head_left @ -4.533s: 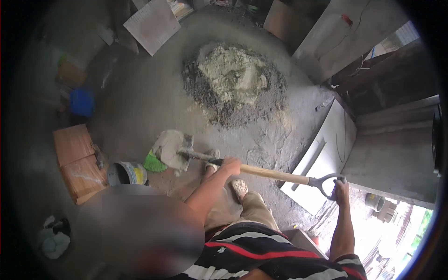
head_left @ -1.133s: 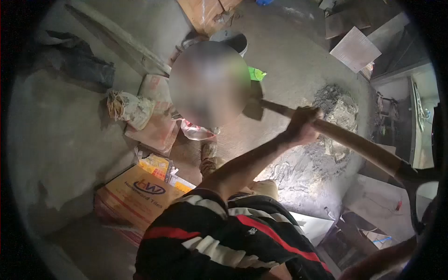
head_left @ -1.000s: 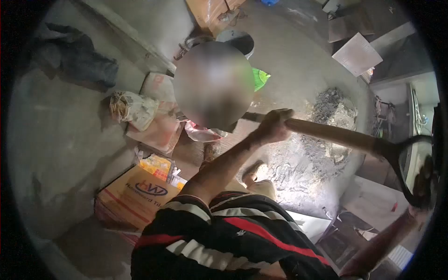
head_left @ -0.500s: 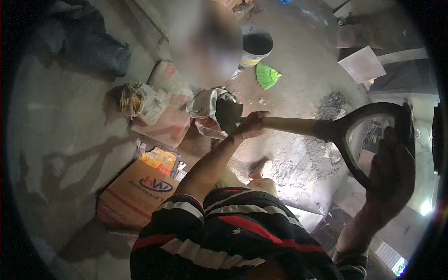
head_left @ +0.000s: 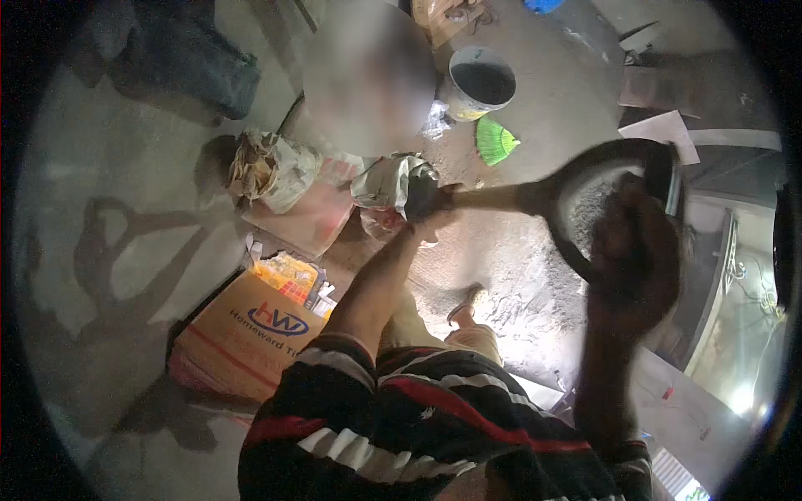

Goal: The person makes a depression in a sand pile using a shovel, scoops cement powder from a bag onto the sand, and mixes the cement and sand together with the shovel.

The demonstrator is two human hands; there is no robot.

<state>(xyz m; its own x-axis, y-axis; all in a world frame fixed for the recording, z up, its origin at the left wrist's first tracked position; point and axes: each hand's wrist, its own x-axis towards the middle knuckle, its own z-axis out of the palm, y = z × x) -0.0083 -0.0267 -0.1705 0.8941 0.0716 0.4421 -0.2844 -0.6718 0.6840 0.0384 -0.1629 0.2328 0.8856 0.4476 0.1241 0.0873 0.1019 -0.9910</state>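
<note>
While our right hand [head_left: 637, 259] is closed around the D-handle [head_left: 614, 154] of the shovel [head_left: 501, 199], our left hand [head_left: 433, 221] grips its shaft [head_left: 480, 199] low down, near the blade [head_left: 420, 197]. Just past that left grip, the blade meets the mouth of a pale sack [head_left: 383, 185]; how deep it reaches, we cannot tell. Beyond the left hand are green broom bristles [head_left: 496, 140] and, farther off, a bucket [head_left: 459, 98]; nearer us than that grip rests a Homeward carton [head_left: 238, 342].

Wooden shovel shaft [head_left: 494, 198], crumpled paper sack [head_left: 282, 174]; matt cardboard box [head_left: 242, 338]
</note>
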